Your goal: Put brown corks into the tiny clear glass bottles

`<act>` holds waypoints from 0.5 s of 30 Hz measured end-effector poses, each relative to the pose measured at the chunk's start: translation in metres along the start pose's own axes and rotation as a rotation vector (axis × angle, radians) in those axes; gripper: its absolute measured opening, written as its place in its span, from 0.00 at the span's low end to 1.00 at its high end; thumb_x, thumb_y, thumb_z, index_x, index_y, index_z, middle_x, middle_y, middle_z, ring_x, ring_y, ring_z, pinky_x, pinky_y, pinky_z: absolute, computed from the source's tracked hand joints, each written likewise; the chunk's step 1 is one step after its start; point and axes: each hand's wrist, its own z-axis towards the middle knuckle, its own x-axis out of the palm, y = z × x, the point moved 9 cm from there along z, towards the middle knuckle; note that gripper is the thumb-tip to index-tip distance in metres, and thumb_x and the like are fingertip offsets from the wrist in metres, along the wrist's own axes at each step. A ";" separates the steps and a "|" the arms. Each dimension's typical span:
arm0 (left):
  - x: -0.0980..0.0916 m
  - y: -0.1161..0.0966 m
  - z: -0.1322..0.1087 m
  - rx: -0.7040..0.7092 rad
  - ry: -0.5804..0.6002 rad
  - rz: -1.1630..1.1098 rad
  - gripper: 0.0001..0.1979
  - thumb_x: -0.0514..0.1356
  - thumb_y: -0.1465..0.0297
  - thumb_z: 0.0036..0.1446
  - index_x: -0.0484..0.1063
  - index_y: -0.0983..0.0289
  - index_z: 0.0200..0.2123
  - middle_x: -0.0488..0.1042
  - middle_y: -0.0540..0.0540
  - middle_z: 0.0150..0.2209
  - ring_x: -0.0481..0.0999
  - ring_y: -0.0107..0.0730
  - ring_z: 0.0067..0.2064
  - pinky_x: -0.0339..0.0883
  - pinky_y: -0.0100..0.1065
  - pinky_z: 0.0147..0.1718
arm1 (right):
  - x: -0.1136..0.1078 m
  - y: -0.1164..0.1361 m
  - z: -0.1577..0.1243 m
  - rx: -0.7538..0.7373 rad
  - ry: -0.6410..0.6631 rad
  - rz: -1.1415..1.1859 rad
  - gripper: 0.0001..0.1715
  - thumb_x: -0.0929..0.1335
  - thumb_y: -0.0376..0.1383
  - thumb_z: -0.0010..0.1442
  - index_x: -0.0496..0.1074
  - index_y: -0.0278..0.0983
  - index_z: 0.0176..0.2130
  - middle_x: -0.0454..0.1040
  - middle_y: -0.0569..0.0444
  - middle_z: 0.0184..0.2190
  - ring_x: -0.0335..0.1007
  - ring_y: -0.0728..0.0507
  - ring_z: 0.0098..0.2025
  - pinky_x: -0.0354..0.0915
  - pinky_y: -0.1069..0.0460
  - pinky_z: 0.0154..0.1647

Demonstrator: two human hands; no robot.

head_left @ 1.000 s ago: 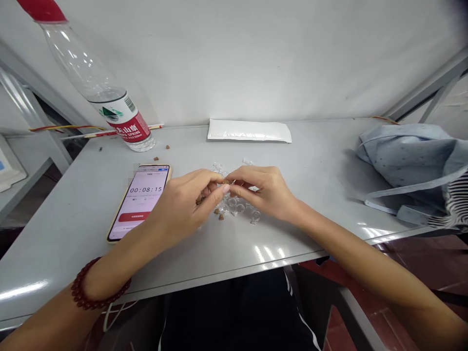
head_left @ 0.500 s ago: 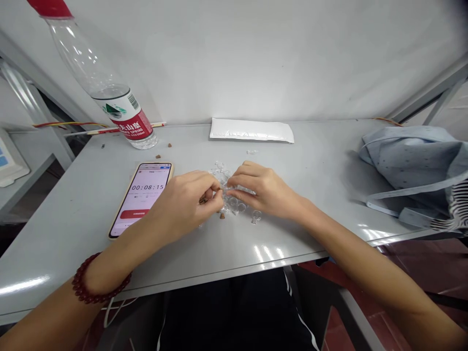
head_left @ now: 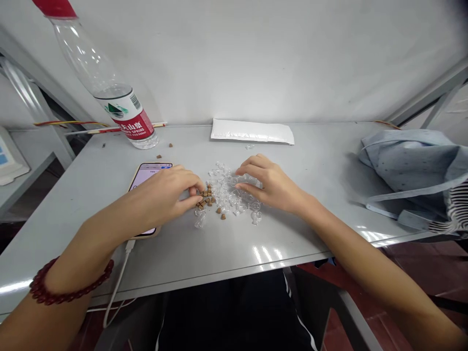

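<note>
While the left hand [head_left: 164, 197] curls at brown granules [head_left: 204, 197], it half-hides the phone [head_left: 148, 176]; the right hand [head_left: 272, 187] arches over clear pieces [head_left: 226, 192].

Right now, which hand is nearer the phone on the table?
Left. The left hand lies over the lower part of the phone, hiding much of it. The right hand is farther right, beyond the clear plastic pieces.

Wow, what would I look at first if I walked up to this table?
A heap of small clear plastic pieces lies mid-table between the left hand and the right hand, with small brown bits beside it by the left hand's fingertips. Farther back on the left stands a tall clear plastic water bottle with a red label.
</note>
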 end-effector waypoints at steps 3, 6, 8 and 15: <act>0.002 -0.001 -0.003 0.000 0.020 -0.031 0.09 0.55 0.64 0.60 0.75 0.57 0.32 0.75 0.49 0.28 0.71 0.37 0.33 0.59 0.35 0.33 | 0.010 0.025 -0.002 -0.095 0.073 0.122 0.11 0.69 0.37 0.66 0.76 0.32 0.44 0.73 0.47 0.39 0.67 0.42 0.43 0.65 0.48 0.45; 0.009 -0.005 -0.004 0.027 0.038 -0.031 0.09 0.55 0.66 0.60 0.72 0.58 0.30 0.74 0.49 0.28 0.70 0.36 0.33 0.59 0.35 0.33 | 0.030 0.042 -0.004 -0.137 0.231 0.100 0.09 0.69 0.36 0.66 0.77 0.33 0.43 0.73 0.48 0.38 0.66 0.42 0.42 0.63 0.47 0.46; 0.014 -0.009 -0.004 0.049 0.051 -0.032 0.09 0.54 0.67 0.61 0.71 0.59 0.30 0.72 0.49 0.28 0.69 0.35 0.32 0.59 0.36 0.34 | 0.037 0.044 -0.004 -0.126 0.281 0.034 0.10 0.69 0.36 0.66 0.78 0.33 0.43 0.73 0.46 0.39 0.66 0.42 0.42 0.62 0.46 0.46; 0.030 -0.022 -0.002 0.042 0.109 -0.070 0.06 0.58 0.67 0.58 0.69 0.61 0.29 0.70 0.50 0.29 0.67 0.36 0.35 0.58 0.36 0.32 | 0.042 0.037 -0.005 -0.080 0.322 -0.126 0.12 0.66 0.37 0.68 0.77 0.33 0.44 0.72 0.45 0.39 0.65 0.41 0.40 0.59 0.47 0.43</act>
